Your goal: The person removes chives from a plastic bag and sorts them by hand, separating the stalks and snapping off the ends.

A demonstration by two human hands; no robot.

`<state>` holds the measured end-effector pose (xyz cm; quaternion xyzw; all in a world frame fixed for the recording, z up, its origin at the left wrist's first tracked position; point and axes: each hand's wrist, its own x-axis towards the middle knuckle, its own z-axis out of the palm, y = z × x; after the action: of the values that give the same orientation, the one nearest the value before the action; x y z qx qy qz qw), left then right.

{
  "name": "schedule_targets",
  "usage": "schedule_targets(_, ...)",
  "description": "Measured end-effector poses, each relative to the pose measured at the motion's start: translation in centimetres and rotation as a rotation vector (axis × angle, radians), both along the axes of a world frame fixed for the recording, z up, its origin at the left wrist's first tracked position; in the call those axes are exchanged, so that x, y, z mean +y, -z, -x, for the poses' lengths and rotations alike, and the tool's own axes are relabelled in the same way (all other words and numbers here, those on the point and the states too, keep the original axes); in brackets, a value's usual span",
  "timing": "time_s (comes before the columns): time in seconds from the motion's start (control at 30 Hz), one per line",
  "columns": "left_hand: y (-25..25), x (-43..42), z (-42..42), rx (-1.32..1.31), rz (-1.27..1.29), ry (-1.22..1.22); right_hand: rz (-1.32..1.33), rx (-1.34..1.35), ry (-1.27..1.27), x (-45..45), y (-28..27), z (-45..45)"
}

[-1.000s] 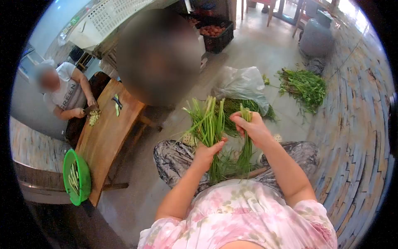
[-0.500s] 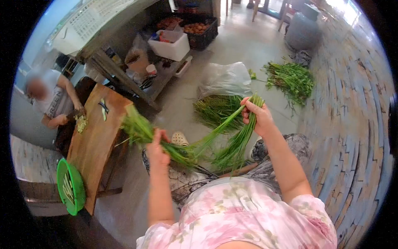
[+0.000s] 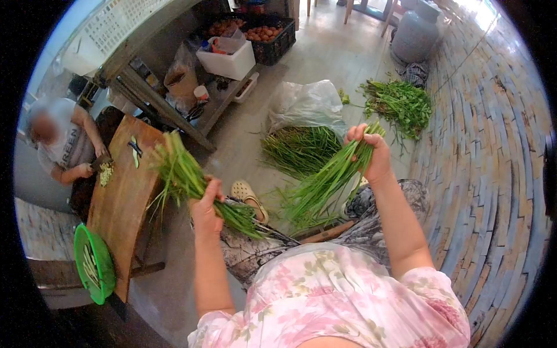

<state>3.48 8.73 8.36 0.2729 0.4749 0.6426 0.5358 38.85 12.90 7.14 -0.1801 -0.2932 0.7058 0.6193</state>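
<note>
Our left grip [image 3: 208,210] is closed around a thick bundle of long green stalks [image 3: 178,174], while our right grip [image 3: 372,152] clasps a looser green bunch [image 3: 328,188]; our fingers hide the held parts. Ahead on the floor, a crumpled clear plastic bag [image 3: 307,103] partly covers a dark green stalk heap [image 3: 299,152]. The bright green plastic basin [image 3: 107,268] by the brown wooden counter [image 3: 125,197] holds pale strips, hard to identify. The black plastic crate [image 3: 282,46] holds round brownish things [image 3: 264,33].

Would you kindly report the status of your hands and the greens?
Left hand closed around one bunch, right hand around another bunch. Bunches held apart. Pile on floor by plastic bag. Nothing visibly blocking either hand.
</note>
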Motion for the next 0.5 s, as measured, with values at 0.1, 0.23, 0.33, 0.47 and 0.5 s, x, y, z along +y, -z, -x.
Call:
schedule_targets(0.1,-0.7,0.2,-2.6,-0.007,0.019,0.18,-0.023,-0.043,-0.024,-0.2,-0.6,0.9)
schedule_targets(0.23,-1.2,1.3,-6.6,0.056,0.021,0.363,-0.015,-0.114,-0.077,-0.5,-0.8,1.9)
schedule_targets(0.33,-0.8,1.8,-9.1,0.055,0.053,0.488,-0.016,-0.154,-0.115,-0.5,-0.9,2.9)
schedule_targets(0.47,-0.4,1.7,-10.9,0.056,0.124,0.627,0.001,-0.193,-0.148,-0.7,-0.8,3.9)
schedule_targets(0.5,-0.1,1.6,-11.3,0.07,0.115,0.657,-0.008,-0.198,-0.16,-0.7,-0.6,4.2)
